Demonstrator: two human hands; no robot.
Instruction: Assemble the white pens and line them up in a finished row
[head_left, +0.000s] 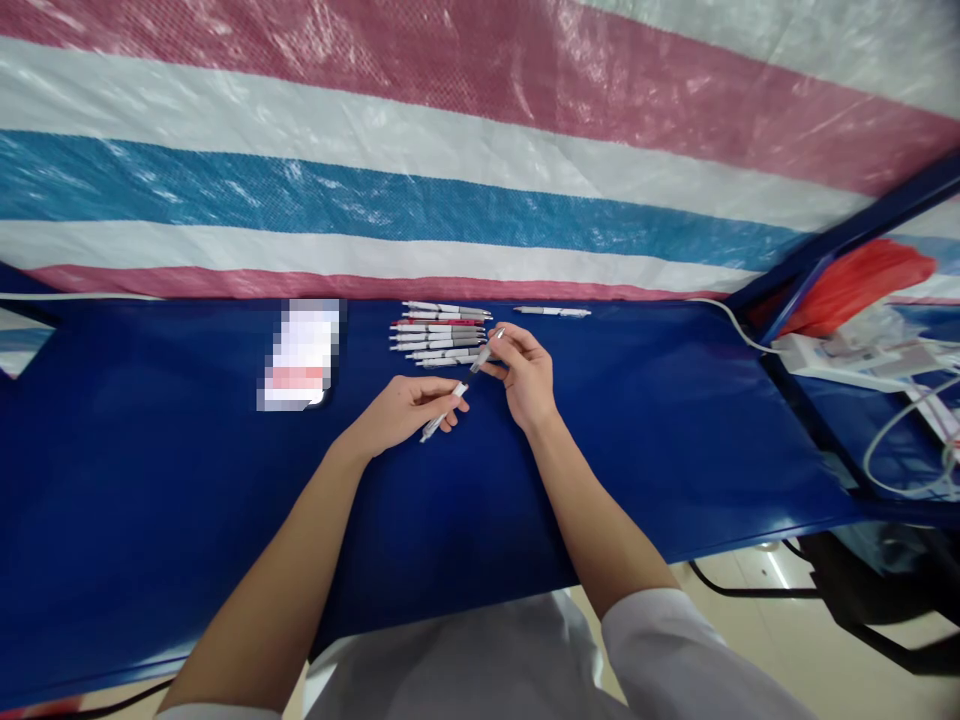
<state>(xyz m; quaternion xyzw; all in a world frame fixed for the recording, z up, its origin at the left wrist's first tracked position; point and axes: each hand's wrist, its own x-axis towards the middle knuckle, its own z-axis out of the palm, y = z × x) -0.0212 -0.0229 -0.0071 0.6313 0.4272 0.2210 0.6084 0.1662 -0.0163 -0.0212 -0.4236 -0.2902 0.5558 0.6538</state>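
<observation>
Striped plastic sheeting in red, white and blue hangs behind a dark blue tabletop, and over the middle of that surface, near the person's side of a row of pens, I see a slim white pen held aslant between two bare hands. Its lower end is pinched in the left hand, thumb against fingers, with the tip poking out below; the right hand grips the upper end just as narrowly, thumb to fingertips. Between them shows a short dark stretch, and I can't tell from here whether the pen is whole or parted there. Just beyond the hands lie the pens in a loose stack of near-parallel lines, mostly white and grey, with a red one among them. One lone pen rests to their right by the back edge. Well to the left lies a pale, slab-like object, blurred into blocks. Over at the right end, a red plastic bag bulges above a white power strip, a pale cable looping below it.
</observation>
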